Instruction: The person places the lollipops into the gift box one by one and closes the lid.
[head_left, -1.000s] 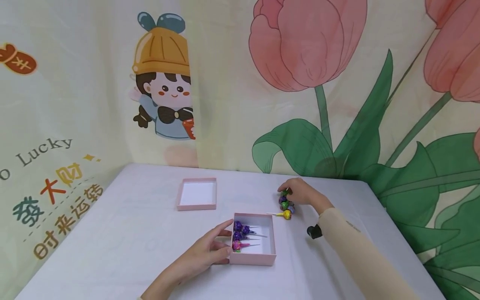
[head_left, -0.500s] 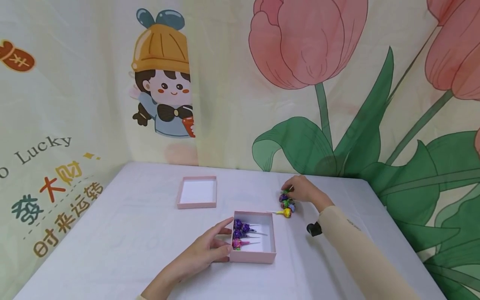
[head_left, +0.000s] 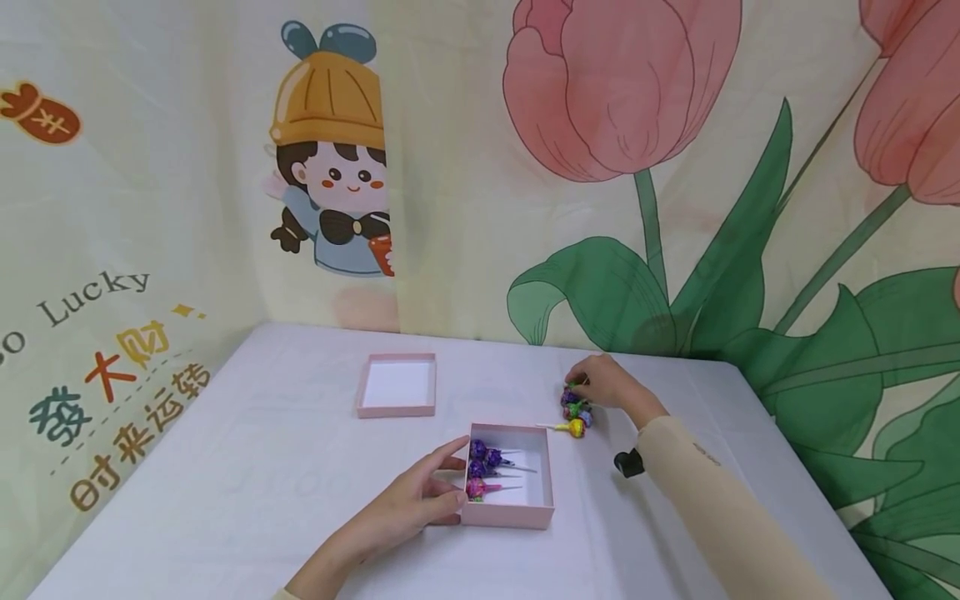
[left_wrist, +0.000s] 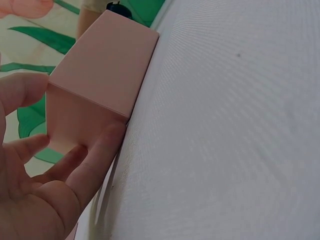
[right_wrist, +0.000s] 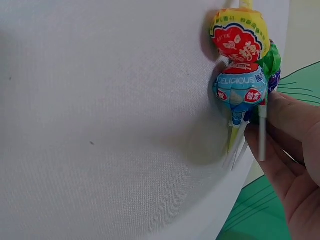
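My left hand (head_left: 408, 498) rests against the left wall of a pink open-topped box (head_left: 506, 517). In the left wrist view its fairly straight fingers touch the box's outside near a corner. Inside the box lie several purple lollipops (head_left: 477, 469) and a pink lollipop (head_left: 477, 488), sticks pointing right. My right hand (head_left: 606, 382) is at the far end of a small row of lollipops. There, thumb and fingers pinch a lollipop, partly hidden behind a blue lollipop (right_wrist: 241, 89) in the right wrist view. A yellow lollipop (head_left: 576, 428) lies at the row's near end.
A shallow pink box lid (head_left: 396, 412), white inside, lies at the back left of the box. The white-covered table (head_left: 247, 450) meets a printed curtain (head_left: 450, 208) at its far edge. A black device (head_left: 628, 463) sits under the right wrist.
The right hand has shifted very slightly over the lollipop row. The left hand and box keep their place; the head view has moved a little.
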